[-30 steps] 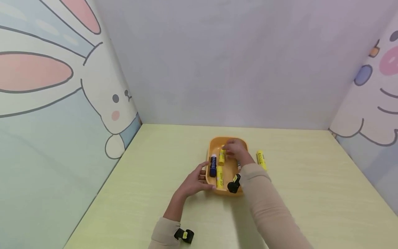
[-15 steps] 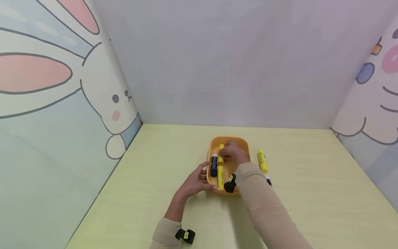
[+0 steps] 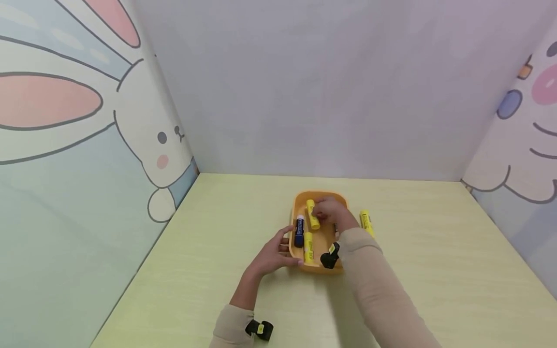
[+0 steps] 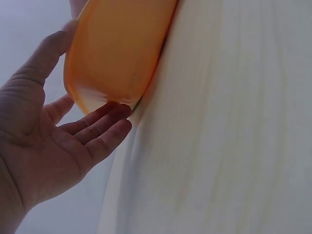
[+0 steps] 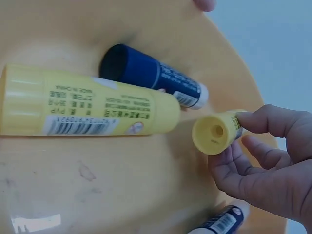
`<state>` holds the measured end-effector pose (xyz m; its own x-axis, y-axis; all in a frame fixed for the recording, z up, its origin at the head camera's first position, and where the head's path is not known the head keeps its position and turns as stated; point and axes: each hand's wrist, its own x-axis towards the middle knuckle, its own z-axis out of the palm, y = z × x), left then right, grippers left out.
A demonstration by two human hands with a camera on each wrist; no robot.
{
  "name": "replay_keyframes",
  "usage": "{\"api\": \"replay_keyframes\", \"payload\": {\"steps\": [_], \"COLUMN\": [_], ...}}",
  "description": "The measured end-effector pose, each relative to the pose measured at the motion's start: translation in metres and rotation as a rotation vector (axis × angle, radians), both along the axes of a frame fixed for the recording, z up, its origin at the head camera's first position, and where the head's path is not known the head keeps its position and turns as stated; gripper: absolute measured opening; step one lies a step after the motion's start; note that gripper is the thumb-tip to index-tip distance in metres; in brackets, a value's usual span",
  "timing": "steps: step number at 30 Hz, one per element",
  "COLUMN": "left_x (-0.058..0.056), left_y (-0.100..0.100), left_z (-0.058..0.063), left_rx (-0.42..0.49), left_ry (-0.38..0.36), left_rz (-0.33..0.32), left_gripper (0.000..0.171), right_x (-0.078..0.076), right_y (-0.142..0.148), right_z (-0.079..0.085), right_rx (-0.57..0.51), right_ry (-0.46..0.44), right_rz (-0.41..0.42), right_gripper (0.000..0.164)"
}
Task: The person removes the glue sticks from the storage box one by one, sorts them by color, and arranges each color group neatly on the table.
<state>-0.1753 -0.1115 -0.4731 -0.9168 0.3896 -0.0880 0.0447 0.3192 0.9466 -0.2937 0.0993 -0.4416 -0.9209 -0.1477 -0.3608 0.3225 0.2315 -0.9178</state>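
Note:
My left hand [image 3: 271, 256] rests against the near-left corner of an orange tray [image 3: 324, 267], its fingers along the outer wall and its thumb at the near rim. In the left wrist view, those fingers [image 4: 100, 131] are nearly straight. Inside the tray, my right hand [image 3: 330, 211] pinches a yellow glue stick [image 5: 217, 134] between thumb and fingers, its round base facing the wrist camera. Another yellow glue stick [image 3: 308, 247] lies nearer in the tray. Beside it is a navy glue stick [image 3: 299, 232] with a white end. A second navy glue stick [image 5: 222, 222] is partly cut off by the frame.
Outside the tray, to its right, a yellow glue stick [image 3: 366, 222] lies on the pale wooden tabletop [image 3: 435, 261], partly behind the right sleeve. A grey back wall [image 3: 326, 121] and side walls with cartoon pictures enclose the table.
The held yellow glue stick has turned, its far end now leaning left. My right forearm moved left, then back right, hiding the navy stick outside the tray again. My left hand stays put.

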Motion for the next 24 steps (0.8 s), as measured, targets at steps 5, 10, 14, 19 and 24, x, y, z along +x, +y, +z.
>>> {"api": "replay_keyframes", "payload": {"steps": [5, 10, 14, 19, 24], "left_x": [-0.001, 0.0, 0.0, 0.001, 0.0], "left_y": [-0.001, -0.001, -0.001, -0.001, -0.001], "left_z": [-0.001, 0.0, 0.002, -0.001, -0.003], "left_rx": [-0.011, -0.012, -0.008, -0.004, -0.008], "left_ry": [0.01, 0.007, 0.008, 0.005, 0.018], "left_rz": [0.002, 0.004, 0.012, 0.008, 0.0], "left_gripper": [0.091, 0.091, 0.091, 0.09, 0.092], "right_x": [0.002, 0.004, 0.009, 0.02, 0.033], "right_y": [0.002, 0.003, 0.006, 0.016, 0.027], "right_z": [0.011, 0.021, 0.028, 0.03, 0.032], "right_rx": [-0.051, -0.071, -0.057, -0.071, -0.12], "right_ry": [0.0, 0.007, 0.023, 0.018, 0.069], "right_rz": [0.027, 0.056, 0.075, 0.11, 0.186], "right_gripper": [0.066, 0.064, 0.064, 0.06, 0.055]}}
